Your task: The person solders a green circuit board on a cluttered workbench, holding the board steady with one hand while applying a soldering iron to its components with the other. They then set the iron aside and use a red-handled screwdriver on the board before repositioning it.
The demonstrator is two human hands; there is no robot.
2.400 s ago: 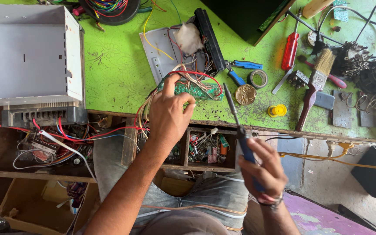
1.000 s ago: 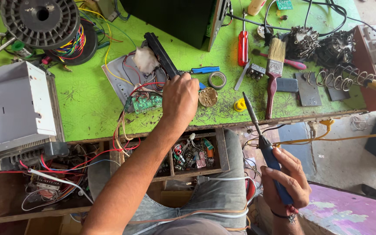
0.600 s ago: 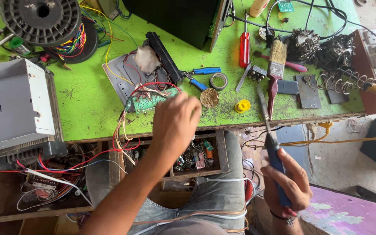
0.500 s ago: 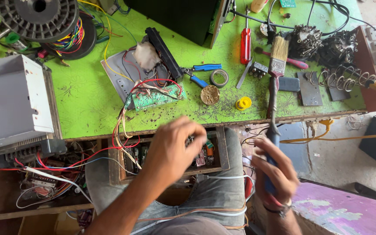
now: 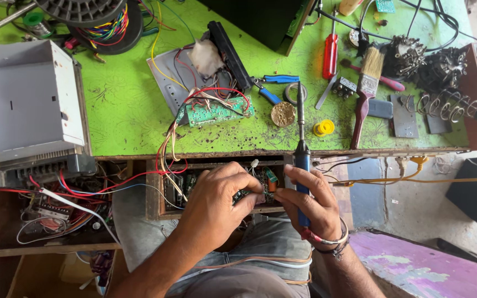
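Low in the middle of the frame, the left hand [image 5: 216, 201] is curled with its fingertips pinched on something small inside the shallow open wooden drawer [image 5: 153, 193] that juts from under the counter's front edge; what exactly is pinched is too small to tell among the loose electronic parts there. Just to its right, nearly touching it, the right hand [image 5: 310, 201] is closed around the blue handle of a soldering iron [image 5: 301, 132], whose thin dark metal shaft points up the frame and lies over the bright green counter [image 5: 122, 110]. The iron's tip ends beside a round brass-coloured tin [image 5: 282, 113] and a small grey roll of tape [image 5: 292, 92].

Above the drawer, at the centre of the counter, lies a small green circuit board [image 5: 219, 113], trailing red, white and yellow wires [image 5: 167, 157] that hang over the counter's edge into the drawer. Just above it is a grey metal plate carrying a long black bar [image 5: 230, 55].

A grey metal equipment case [image 5: 26, 105] fills the left side of the frame. On the right lie a red-handled screwdriver [image 5: 330, 55], a flat paintbrush with a dark red handle [image 5: 364, 94], blue-handled pliers [image 5: 271, 88] and a yellow solder spool [image 5: 323, 128]. A black spool holding multicoloured wire [image 5: 100, 22] sits at the upper left.
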